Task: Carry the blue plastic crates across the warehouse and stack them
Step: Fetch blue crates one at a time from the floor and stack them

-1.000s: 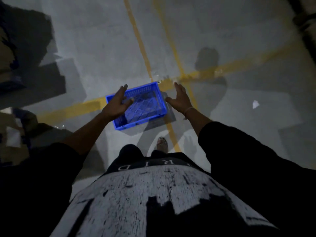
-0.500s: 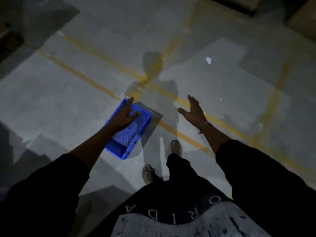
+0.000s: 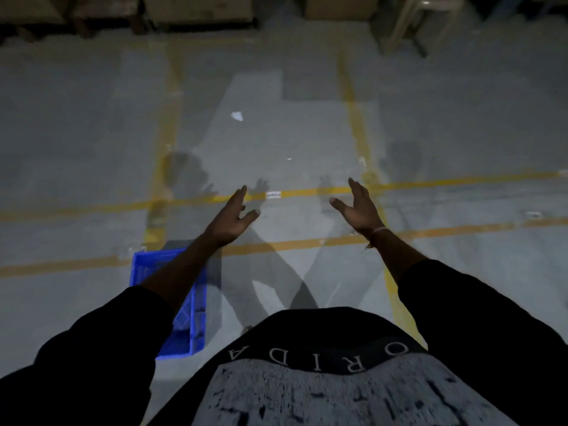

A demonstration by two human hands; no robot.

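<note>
One blue plastic crate point(image 3: 193, 321) lies on the grey concrete floor at the lower left, partly hidden under my left forearm. My left hand point(image 3: 235, 215) is stretched out in front of me, fingers straight and spread, holding nothing. My right hand point(image 3: 358, 207) is likewise held out, palm turned inward, fingers straight and empty. Both hands hover over the floor well ahead of the crate, neither touching it.
Yellow floor lines point(image 3: 295, 244) cross the concrete ahead. A white scrap point(image 3: 237, 115) lies on the floor further on. Cardboard boxes point(image 3: 196, 7) stand along the far edge, and a pale plastic chair point(image 3: 412, 23) is at the top right.
My view has turned away from the crate, which now sits behind and left of my arm. My left hand has come off the crate; both hands are now raised and empty.
</note>
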